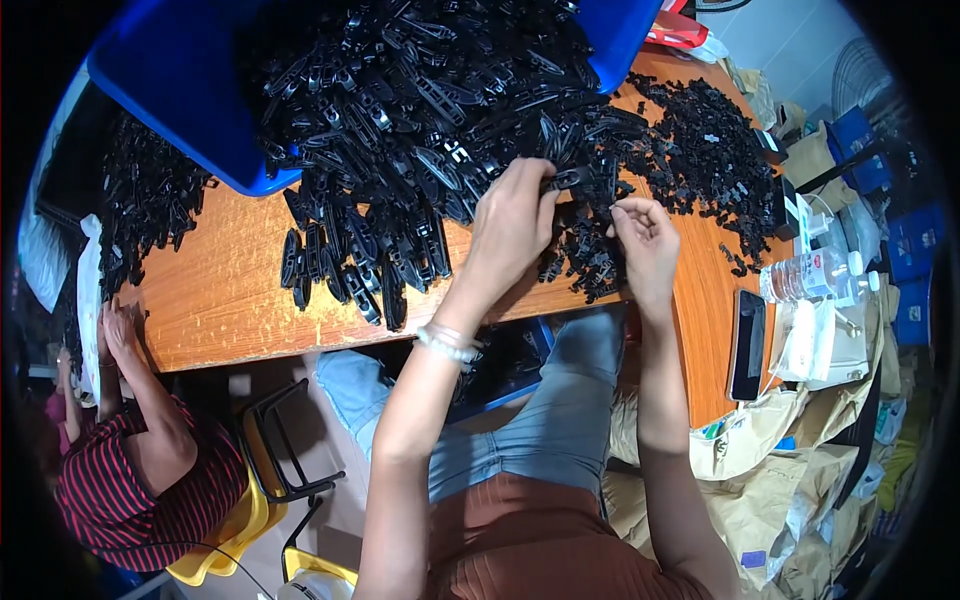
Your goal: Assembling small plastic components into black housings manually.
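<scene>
My left hand (510, 225), with a pale bead bracelet at the wrist, has its fingers closed on an elongated black plastic part (572, 179). To its right, my right hand (648, 245) is pinched, thumb and forefinger together; whatever lies between those fingertips is too small to make out. Beneath and between both hands is a scatter of small black pieces (590, 255) near the table's front edge. A big heap of elongated black plastic parts (400, 150) spreads from a blue bin (165, 90) toward me, left of my left hand.
On the wooden table (230, 290), another pile of small black pieces (710, 150) lies at the right. A phone (747, 345) and a plastic bottle (810, 275) sit at the right edge. A co-worker in a striped shirt (150, 490) sits at the left.
</scene>
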A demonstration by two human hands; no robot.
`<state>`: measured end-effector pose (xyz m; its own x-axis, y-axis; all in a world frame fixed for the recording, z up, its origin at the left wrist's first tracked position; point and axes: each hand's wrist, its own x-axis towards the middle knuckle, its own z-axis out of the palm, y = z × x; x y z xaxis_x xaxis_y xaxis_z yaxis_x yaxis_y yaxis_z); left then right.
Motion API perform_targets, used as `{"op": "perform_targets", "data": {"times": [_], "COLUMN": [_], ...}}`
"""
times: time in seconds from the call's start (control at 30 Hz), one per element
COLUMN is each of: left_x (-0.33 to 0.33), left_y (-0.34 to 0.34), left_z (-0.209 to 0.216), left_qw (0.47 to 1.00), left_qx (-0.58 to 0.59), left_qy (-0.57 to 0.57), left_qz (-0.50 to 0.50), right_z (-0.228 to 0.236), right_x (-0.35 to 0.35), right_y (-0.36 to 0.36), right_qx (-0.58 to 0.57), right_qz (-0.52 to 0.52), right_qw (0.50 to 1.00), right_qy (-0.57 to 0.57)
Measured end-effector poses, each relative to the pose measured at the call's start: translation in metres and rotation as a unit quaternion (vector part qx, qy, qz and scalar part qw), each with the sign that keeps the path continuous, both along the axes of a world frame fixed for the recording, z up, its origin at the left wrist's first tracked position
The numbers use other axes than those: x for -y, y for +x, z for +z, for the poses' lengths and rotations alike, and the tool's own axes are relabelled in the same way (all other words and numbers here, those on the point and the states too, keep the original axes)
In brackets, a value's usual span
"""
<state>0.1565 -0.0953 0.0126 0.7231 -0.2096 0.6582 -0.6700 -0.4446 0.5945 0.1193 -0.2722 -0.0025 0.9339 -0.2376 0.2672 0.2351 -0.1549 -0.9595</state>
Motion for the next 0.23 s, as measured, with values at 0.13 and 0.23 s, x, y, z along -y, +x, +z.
{"op": "perform_targets", "data": {"times": [0.13,0.23], "left_x": [-0.018,-0.03], "left_y": [-0.033,-0.053], "left_z": [0.002,-0.002], "left_qw": [0.993,0.976], "left_qx": [-0.095,-0.189], "left_qy": [-0.073,-0.106], "left_qz": [0.02,0.004], "right_z": [0.012,0.015], "right_x": [-0.008,-0.028], "right_y": [-0.011,-0.025], "right_qx": [-0.035,0.021], "right_qz": [0.086,0.055], "right_qw": [0.987,0.997], "right_qy": [0.13,0.052]}}
